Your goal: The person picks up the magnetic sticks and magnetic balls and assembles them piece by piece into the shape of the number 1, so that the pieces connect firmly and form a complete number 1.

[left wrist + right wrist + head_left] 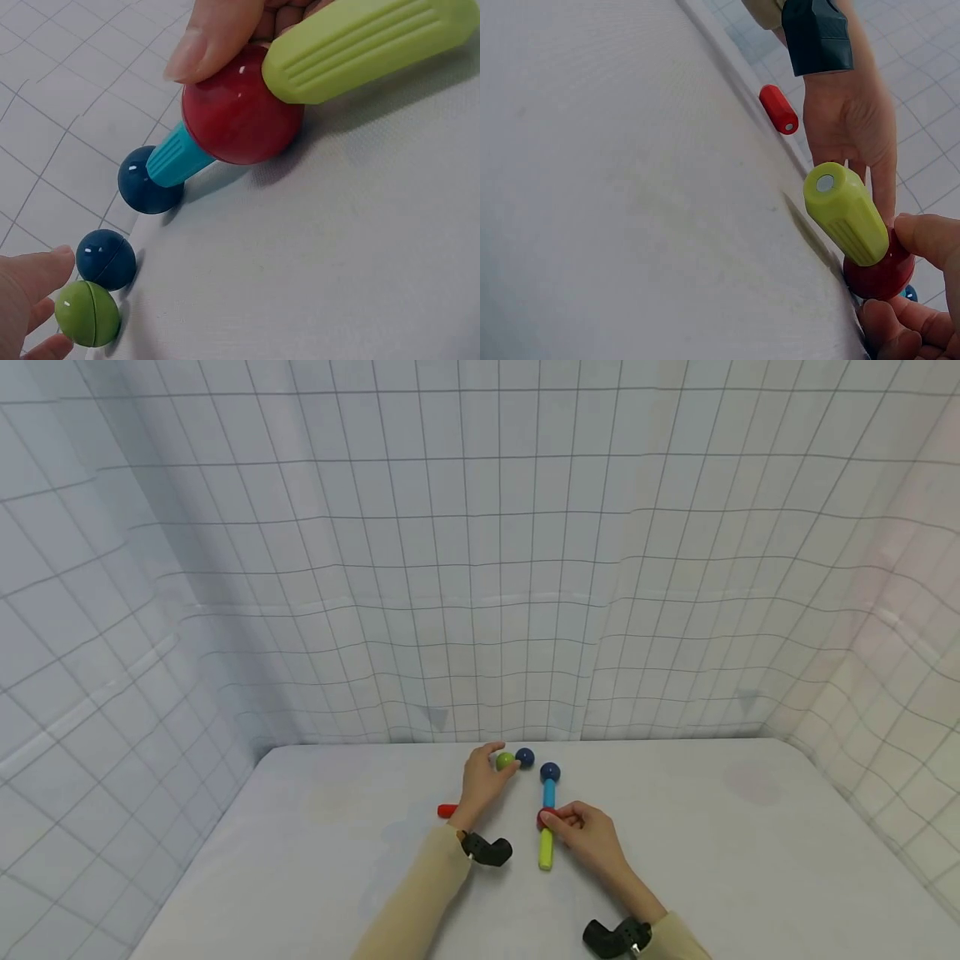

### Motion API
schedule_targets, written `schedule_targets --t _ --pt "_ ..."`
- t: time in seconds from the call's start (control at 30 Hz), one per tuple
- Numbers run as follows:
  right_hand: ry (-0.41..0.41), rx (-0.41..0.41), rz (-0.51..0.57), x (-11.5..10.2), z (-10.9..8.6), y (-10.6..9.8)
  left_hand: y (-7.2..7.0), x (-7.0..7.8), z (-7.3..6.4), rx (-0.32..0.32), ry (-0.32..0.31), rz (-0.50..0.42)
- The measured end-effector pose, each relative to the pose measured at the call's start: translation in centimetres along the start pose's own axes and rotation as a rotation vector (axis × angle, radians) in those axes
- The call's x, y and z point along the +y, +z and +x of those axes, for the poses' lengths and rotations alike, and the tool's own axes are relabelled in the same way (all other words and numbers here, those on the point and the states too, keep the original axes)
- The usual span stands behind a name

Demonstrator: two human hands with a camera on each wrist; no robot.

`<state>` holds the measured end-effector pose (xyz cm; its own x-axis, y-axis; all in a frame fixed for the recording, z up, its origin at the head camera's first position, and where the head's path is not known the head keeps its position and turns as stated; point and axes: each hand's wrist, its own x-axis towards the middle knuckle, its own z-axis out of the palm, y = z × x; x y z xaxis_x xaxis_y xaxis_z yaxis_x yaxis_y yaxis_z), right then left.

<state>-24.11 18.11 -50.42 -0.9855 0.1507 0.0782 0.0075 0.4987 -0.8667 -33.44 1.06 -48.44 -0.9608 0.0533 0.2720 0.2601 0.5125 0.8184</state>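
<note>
Light is diffuse, the wrist views dimmer and greyer.

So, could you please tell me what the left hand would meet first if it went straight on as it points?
The left hand would likely meet the green ball first; depth is unclear, so it may be touching it now.

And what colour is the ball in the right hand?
Red ball, clearest in the left wrist view.

Right hand (229, 30) grips red ball (241, 112) touching lime rod (367, 49); left hand (26, 292) beside green ball (86, 315).
</note>
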Motion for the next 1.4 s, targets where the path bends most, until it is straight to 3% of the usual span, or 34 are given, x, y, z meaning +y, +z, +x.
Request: schedule_targets --t 0.43,1.4 --pt "-0.016 -0.002 -0.009 -0.10 -0.09 -0.01 0.05 -0.08 0.18 0.002 -0.025 -0.019" --pt "-0.014 -0.003 -0.016 -0.03 0.07 0.09 0.02 -0.43 0.25 0.017 0.035 0.024"
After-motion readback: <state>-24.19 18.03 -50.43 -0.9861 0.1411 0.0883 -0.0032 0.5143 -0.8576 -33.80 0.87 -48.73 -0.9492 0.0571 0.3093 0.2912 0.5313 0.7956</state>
